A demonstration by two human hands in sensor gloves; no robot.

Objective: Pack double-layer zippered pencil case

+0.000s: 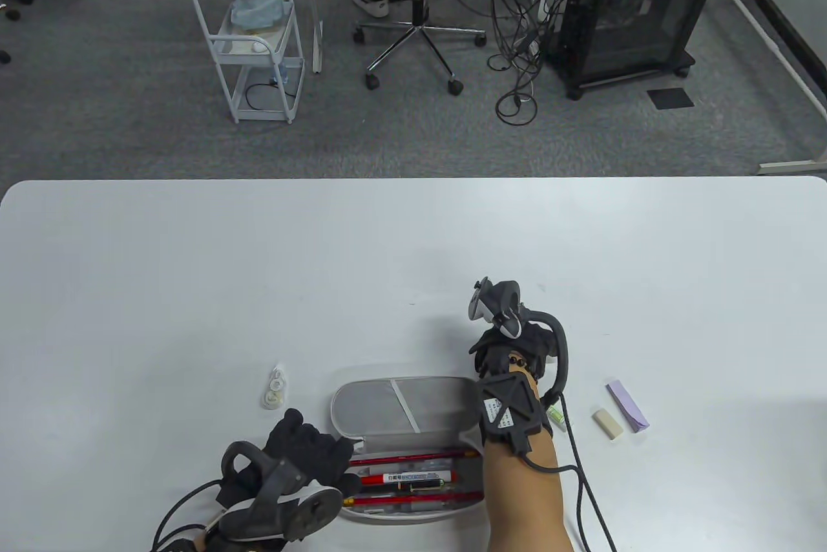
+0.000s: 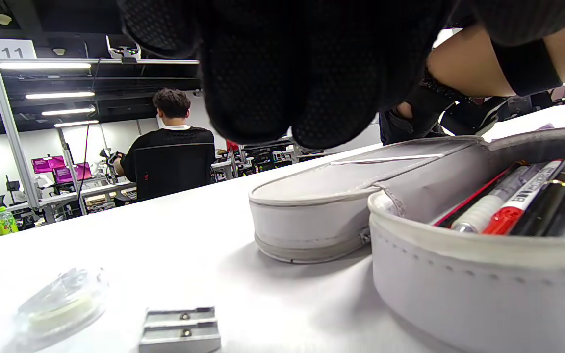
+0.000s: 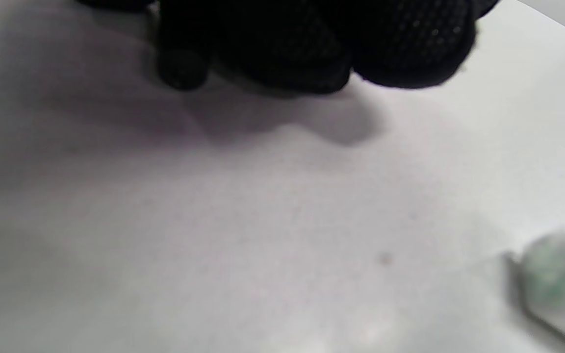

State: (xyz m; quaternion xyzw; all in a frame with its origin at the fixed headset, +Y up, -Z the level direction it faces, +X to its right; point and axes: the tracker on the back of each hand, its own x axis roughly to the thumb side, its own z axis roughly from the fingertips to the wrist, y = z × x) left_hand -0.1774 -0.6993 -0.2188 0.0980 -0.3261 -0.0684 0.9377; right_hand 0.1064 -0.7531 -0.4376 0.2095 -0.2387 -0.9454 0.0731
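The grey pencil case lies open near the table's front edge. Its lid (image 1: pixel 400 406) is folded back, and its lower compartment (image 1: pixel 413 481) holds several red and black pens. The case also shows in the left wrist view (image 2: pixel 459 284). My left hand (image 1: pixel 313 445) hovers at the case's left end with fingers (image 2: pixel 302 88) loosely bent over the rim, holding nothing. My right hand (image 1: pixel 510 348) rests on the table just beyond the lid's right end. Its fingers (image 3: pixel 312 54) are curled together, and nothing shows in them.
A white eraser (image 1: pixel 607 423) and a purple strip (image 1: pixel 627 405) lie to the right of the case. A small green-and-white item (image 1: pixel 557 416) lies beside my right forearm. A correction tape (image 1: pixel 274 386) and a metal sharpener (image 2: pixel 180 329) lie left of the case.
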